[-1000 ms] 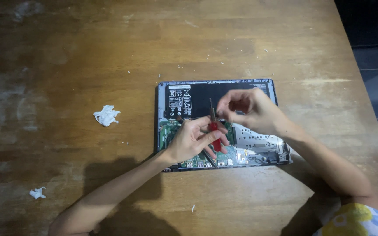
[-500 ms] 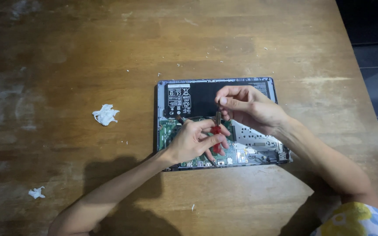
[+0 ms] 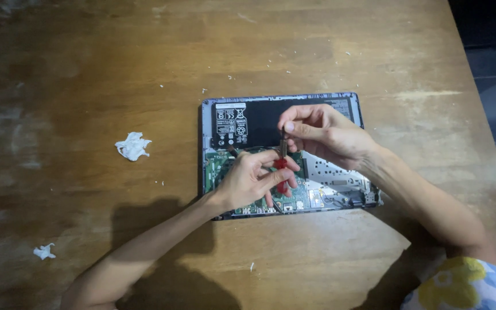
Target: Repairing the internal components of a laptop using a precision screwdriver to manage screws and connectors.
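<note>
A worn brown wooden table [image 3: 317, 51], its grain scuffed and pale in patches, carries a flat rectangular laptop with its bottom cover removed [image 3: 285, 152]. The laptop lies right of the table's middle, closer to the right edge. Its upper half is a smooth matte black battery slab [image 3: 259, 117] with a white label at the left end. Below that sit a green circuit board [image 3: 216, 166] on the left and a dull silver metal plate [image 3: 331, 172], pierced with rows of small holes, on the right.

Both bare hands meet over the middle of the laptop. The left hand [image 3: 251, 181] is curled closed around the red plastic handle of a small screwdriver [image 3: 282, 166], above the green board. The right hand [image 3: 325, 135] pinches the thin dark metal shaft near its upper end between thumb and fingertips, above the black battery's lower edge. The tool stands roughly upright.

A crumpled white tissue wad [image 3: 132, 146] lies left of the laptop, well apart from it. A smaller white scrap [image 3: 44, 251] lies near the table's lower left corner. A floral sleeve, blue and yellow [image 3: 460, 284], shows at the lower right.
</note>
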